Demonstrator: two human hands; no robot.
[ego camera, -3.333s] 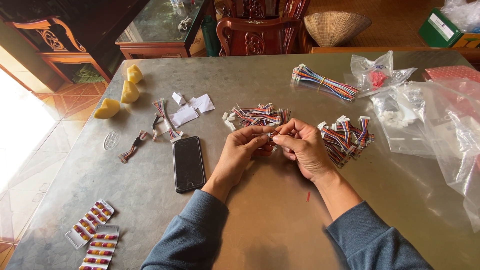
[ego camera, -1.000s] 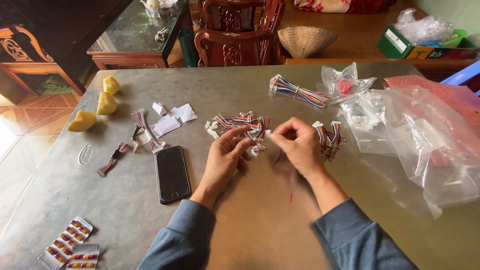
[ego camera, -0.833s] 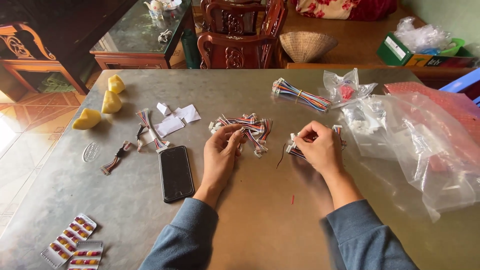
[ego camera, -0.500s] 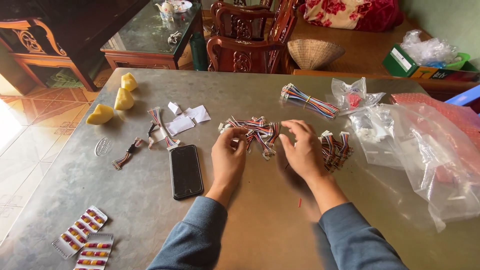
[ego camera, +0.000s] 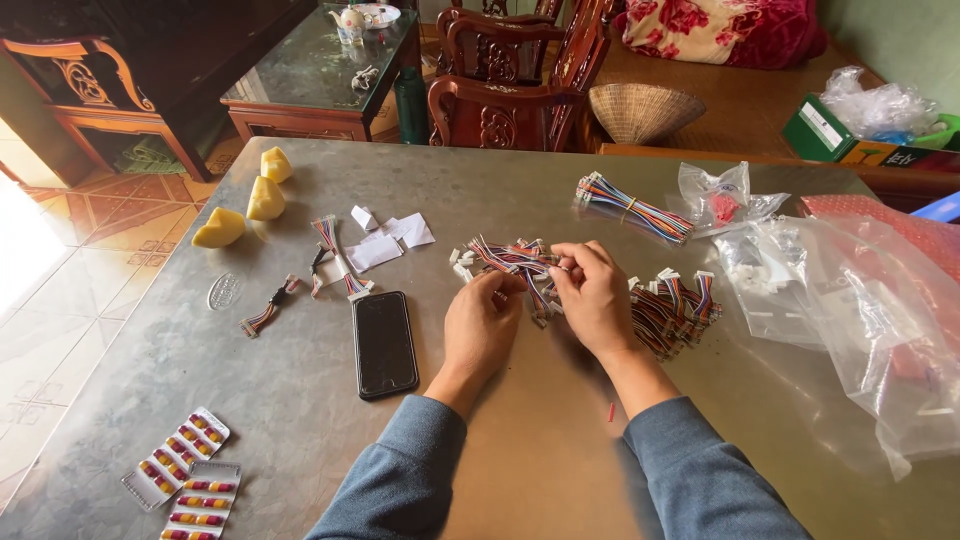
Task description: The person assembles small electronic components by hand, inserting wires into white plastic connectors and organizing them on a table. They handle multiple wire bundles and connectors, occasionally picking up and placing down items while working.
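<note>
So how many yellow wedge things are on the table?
3. One yellow wedge sits farthest back by the table's left edge, a second just in front of it, and a third nearest, left of the small wire pieces. None looks hidden.

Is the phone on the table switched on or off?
The screen looks off. The phone lies flat, face up, left of the left hand, and its glass is uniformly dark, with only faint reflections.
</note>
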